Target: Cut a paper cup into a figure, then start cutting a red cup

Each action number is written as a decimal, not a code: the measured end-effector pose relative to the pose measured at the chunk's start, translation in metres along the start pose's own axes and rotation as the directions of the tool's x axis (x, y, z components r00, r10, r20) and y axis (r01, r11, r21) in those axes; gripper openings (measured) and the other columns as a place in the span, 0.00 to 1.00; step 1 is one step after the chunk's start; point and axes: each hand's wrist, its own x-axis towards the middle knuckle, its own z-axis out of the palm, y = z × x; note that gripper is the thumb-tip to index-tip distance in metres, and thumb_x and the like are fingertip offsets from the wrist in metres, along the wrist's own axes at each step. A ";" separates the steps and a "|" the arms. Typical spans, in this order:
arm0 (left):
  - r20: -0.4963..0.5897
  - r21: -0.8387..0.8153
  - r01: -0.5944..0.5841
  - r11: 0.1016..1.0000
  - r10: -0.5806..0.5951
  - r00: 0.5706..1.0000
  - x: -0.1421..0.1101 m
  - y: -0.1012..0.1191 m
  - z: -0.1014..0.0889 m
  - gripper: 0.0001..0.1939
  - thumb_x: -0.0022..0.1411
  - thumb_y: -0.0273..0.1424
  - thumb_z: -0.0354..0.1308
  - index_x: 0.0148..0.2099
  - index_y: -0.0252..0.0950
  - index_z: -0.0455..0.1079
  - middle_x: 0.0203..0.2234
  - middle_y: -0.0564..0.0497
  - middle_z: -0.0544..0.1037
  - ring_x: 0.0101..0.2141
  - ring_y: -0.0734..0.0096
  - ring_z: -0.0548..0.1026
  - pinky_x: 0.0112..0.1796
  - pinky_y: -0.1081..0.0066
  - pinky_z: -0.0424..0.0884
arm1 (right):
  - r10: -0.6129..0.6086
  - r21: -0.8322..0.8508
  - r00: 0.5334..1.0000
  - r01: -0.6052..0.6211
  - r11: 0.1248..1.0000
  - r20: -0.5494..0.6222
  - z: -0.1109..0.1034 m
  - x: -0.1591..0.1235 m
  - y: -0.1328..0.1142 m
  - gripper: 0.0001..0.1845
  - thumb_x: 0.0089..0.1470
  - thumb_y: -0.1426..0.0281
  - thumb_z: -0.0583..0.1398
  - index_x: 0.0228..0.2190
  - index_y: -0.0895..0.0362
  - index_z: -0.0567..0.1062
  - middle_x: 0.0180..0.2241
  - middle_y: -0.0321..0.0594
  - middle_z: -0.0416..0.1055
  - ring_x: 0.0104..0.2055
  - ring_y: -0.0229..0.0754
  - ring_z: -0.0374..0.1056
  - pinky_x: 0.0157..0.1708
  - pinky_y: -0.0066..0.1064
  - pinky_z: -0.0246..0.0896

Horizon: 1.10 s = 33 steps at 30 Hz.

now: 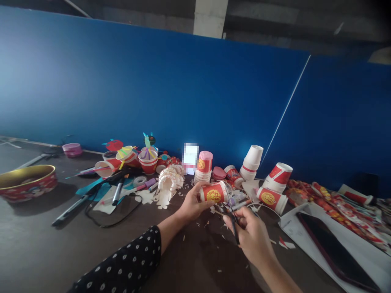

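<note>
My left hand [193, 205] is wrapped round a red paper cup [214, 192] with a gold emblem, held on its side above the table. The cup's rim end points right. In my right hand [252, 234] is a pair of scissors [234, 228] with dark handles, the fingers closed on them. Their blades reach up to the rim end of the cup, where a thin white strip curls away. Whether the blades touch the cup I cannot tell. Small paper scraps lie on the table below both hands.
Stacked paper cups [279, 177] stand behind on the right, near a dark phone [336, 248] on white paper. A white cut-paper piece [169, 183], a marker [117, 191] and a decorated cup [148, 160] lie left. At far left is a round tin [29, 185]. A blue partition [152, 89] rises behind.
</note>
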 end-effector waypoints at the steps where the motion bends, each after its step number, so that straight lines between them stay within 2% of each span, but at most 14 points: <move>1: 0.000 -0.009 0.000 1.000 0.000 1.000 0.000 0.000 0.000 0.28 0.43 0.31 0.64 0.48 0.36 0.61 0.35 0.48 0.72 0.33 0.67 0.71 0.34 0.68 0.66 | -0.003 -0.003 1.000 0.003 1.000 0.002 0.000 0.000 -0.001 0.08 0.46 0.66 0.59 0.23 0.54 0.64 0.12 0.28 0.62 0.16 0.36 0.55 0.17 0.24 0.49; 7: -0.012 -0.076 0.004 0.997 -0.005 1.000 0.000 0.001 0.002 0.28 0.42 0.30 0.65 0.48 0.36 0.61 0.35 0.48 0.72 0.32 0.68 0.71 0.32 0.70 0.66 | -0.015 0.008 1.000 0.015 1.000 0.000 0.000 0.000 -0.001 0.08 0.47 0.66 0.59 0.23 0.54 0.64 0.13 0.29 0.63 0.16 0.36 0.57 0.16 0.24 0.48; 19: 0.034 -0.170 0.010 0.985 -0.005 0.999 0.000 0.005 0.003 0.27 0.43 0.30 0.65 0.46 0.36 0.60 0.34 0.48 0.73 0.31 0.69 0.71 0.33 0.70 0.66 | -0.033 -0.008 0.999 0.033 0.999 -0.005 0.003 0.000 0.001 0.09 0.49 0.62 0.57 0.25 0.54 0.64 0.14 0.31 0.66 0.16 0.37 0.60 0.16 0.24 0.53; 21: 0.020 -0.218 0.031 0.975 -0.027 0.999 -0.001 0.010 0.005 0.27 0.44 0.32 0.65 0.46 0.36 0.60 0.34 0.47 0.73 0.33 0.67 0.72 0.34 0.69 0.66 | -0.045 -0.009 0.999 0.045 0.999 0.003 0.003 0.000 0.001 0.08 0.49 0.63 0.58 0.26 0.54 0.64 0.15 0.31 0.66 0.16 0.37 0.60 0.17 0.24 0.53; 23: -0.015 -0.284 0.033 0.958 -0.039 0.999 -0.002 0.014 0.006 0.26 0.47 0.35 0.63 0.48 0.37 0.59 0.39 0.46 0.72 0.36 0.65 0.72 0.35 0.69 0.67 | -0.066 -0.009 0.998 0.066 0.998 0.017 0.002 0.000 0.001 0.07 0.49 0.65 0.58 0.25 0.54 0.64 0.15 0.31 0.66 0.17 0.37 0.61 0.18 0.24 0.53; 25: -0.065 -0.298 0.048 0.953 -0.071 0.995 -0.002 0.016 0.005 0.27 0.50 0.37 0.60 0.51 0.38 0.57 0.42 0.45 0.71 0.36 0.66 0.72 0.32 0.71 0.67 | -0.086 -0.015 0.996 0.086 0.996 0.027 0.002 0.000 0.000 0.06 0.48 0.67 0.58 0.26 0.54 0.64 0.15 0.30 0.67 0.18 0.37 0.62 0.19 0.24 0.53; 27: -0.066 -0.285 0.136 0.949 -0.161 0.985 -0.002 0.016 0.004 0.27 0.52 0.40 0.57 0.53 0.38 0.55 0.38 0.45 0.73 0.30 0.68 0.73 0.25 0.74 0.64 | -0.105 -0.037 0.994 0.106 0.994 0.028 0.001 0.000 -0.002 0.06 0.48 0.68 0.58 0.26 0.54 0.64 0.15 0.30 0.67 0.18 0.37 0.62 0.19 0.24 0.52; 29: -0.014 -0.293 0.210 0.933 -0.224 0.974 -0.002 0.014 0.003 0.28 0.53 0.41 0.56 0.53 0.37 0.55 0.33 0.46 0.74 0.25 0.69 0.73 0.21 0.76 0.60 | -0.122 -0.067 0.992 0.123 0.990 0.026 0.001 0.000 -0.003 0.06 0.48 0.67 0.58 0.26 0.54 0.64 0.15 0.30 0.66 0.17 0.37 0.62 0.19 0.24 0.52; 31: 0.027 -0.310 0.218 0.925 -0.221 0.975 -0.002 0.013 0.003 0.26 0.53 0.41 0.56 0.51 0.34 0.57 0.29 0.46 0.74 0.23 0.68 0.73 0.20 0.76 0.58 | -0.129 -0.095 0.991 0.131 0.987 0.024 0.001 -0.001 -0.004 0.07 0.48 0.66 0.58 0.26 0.54 0.64 0.15 0.30 0.66 0.17 0.37 0.62 0.19 0.24 0.52; 33: 0.022 -0.315 0.205 0.927 -0.208 0.978 -0.001 0.013 0.003 0.25 0.52 0.41 0.58 0.48 0.33 0.59 0.27 0.46 0.74 0.22 0.69 0.73 0.20 0.76 0.57 | -0.133 -0.121 0.991 0.134 0.984 0.017 0.001 0.000 -0.004 0.07 0.49 0.65 0.57 0.26 0.54 0.65 0.14 0.30 0.66 0.17 0.37 0.62 0.19 0.25 0.52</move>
